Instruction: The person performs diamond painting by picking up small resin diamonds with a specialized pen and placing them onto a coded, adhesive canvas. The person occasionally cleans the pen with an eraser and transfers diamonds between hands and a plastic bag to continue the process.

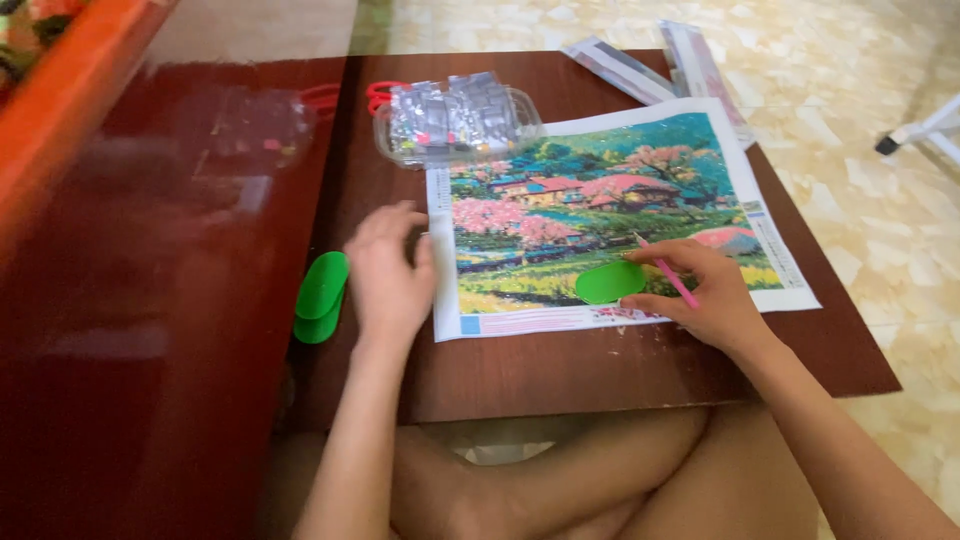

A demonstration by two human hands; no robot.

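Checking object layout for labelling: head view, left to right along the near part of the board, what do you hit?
Stacked green oval trays → left hand flat on the board → left edge of the diamond-painting canvas → single green oval tray on the canvas → right hand, its fingers on a pink pen.

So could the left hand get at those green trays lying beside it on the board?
Probably yes. The left hand rests flat at the canvas's left edge, and the stacked green trays lie just to its left on the wooden board, with nothing between them. A short sideways slide looks enough.
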